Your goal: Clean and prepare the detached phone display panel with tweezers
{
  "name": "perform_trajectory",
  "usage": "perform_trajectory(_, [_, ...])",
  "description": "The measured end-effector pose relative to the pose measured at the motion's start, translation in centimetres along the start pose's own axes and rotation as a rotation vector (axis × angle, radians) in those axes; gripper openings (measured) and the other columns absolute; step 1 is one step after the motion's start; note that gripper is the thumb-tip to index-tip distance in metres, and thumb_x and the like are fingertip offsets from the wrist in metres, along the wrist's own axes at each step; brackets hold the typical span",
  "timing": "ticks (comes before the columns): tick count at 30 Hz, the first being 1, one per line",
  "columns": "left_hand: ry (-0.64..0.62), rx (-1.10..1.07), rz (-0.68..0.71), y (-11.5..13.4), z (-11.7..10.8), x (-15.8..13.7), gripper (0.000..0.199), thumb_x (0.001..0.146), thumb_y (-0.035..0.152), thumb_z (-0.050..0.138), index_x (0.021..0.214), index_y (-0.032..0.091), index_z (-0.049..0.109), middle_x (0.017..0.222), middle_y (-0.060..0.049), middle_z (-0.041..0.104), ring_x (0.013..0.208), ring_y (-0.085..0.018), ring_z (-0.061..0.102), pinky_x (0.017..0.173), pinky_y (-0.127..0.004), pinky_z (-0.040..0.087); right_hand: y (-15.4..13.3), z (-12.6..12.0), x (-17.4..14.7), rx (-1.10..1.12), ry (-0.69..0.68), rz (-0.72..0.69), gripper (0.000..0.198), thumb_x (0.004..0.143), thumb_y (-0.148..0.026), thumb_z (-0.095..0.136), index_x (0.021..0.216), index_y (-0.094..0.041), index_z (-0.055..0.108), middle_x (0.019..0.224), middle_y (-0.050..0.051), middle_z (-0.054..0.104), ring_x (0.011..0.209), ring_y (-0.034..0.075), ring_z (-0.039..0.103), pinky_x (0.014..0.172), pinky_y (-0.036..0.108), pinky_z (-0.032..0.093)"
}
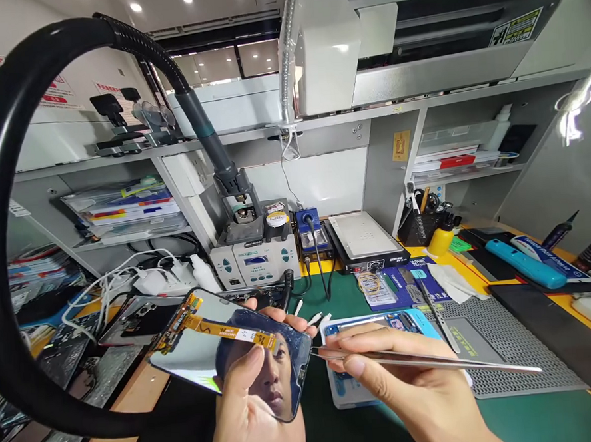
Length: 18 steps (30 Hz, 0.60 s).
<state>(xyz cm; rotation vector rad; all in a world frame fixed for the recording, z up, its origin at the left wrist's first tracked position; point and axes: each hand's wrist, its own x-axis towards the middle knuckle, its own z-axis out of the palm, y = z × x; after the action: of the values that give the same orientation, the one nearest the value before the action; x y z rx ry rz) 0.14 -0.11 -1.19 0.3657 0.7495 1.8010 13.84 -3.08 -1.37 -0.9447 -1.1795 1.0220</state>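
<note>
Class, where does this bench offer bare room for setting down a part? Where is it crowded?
Bare green mat shows below the perforated grey mat, and in a narrow strip between the left hand and the blue device. The left side is crowded with loose panels and white plugs; the back with a grey control unit and flat plate.

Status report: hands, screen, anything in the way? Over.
Left hand gripping screen, flex cable showing. Right hand holding tweezers, tips close to screen edge. Right hand partly hiding blue device.
</note>
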Motion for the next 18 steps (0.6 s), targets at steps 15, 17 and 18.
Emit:
perform_trajectory(15, [0.014, 0.058, 0.083, -0.35, 0.15, 0.09, 0.021, 0.083, 0.023, 0.056, 0.096, 0.026, 0.072, 0.083, -0.002, 0.073, 0.071, -0.023, 0.07, 0.064, -0.04, 0.062, 0.3, 0.05, -0.01, -0.088, -0.019, -0.146, 0.016, 0.088, -0.02, 0.075, 0.096, -0.03, 0.084, 0.095, 0.004, 0.084, 0.085, 0.024, 0.08, 0.074, 0.03, 0.068])
perform_trajectory(17, [0.034, 0.056, 0.008, 0.06, 0.41, 0.0, 0.022, 0.081, 0.022, 0.057, 0.096, 0.023, 0.072, 0.083, -0.003, 0.073, 0.072, -0.023, 0.071, 0.064, -0.038, 0.062, 0.31, 0.14, -0.06, -0.06, -0.009, -0.11, 0.013, 0.087, -0.022, 0.076, 0.094, -0.029, 0.084, 0.093, 0.005, 0.084, 0.084, 0.024, 0.08, 0.073, 0.03, 0.068])
perform_trajectory(18, [0.047, 0.05, -0.024, 0.28, 0.54, -0.03, 0.023, 0.079, 0.021, 0.057, 0.096, 0.022, 0.072, 0.084, -0.004, 0.073, 0.072, -0.023, 0.071, 0.064, -0.037, 0.063, 0.3, 0.19, -0.08, -0.046, -0.005, -0.092, 0.011, 0.086, -0.023, 0.077, 0.093, -0.029, 0.084, 0.092, 0.005, 0.084, 0.084, 0.024, 0.08, 0.072, 0.029, 0.068])
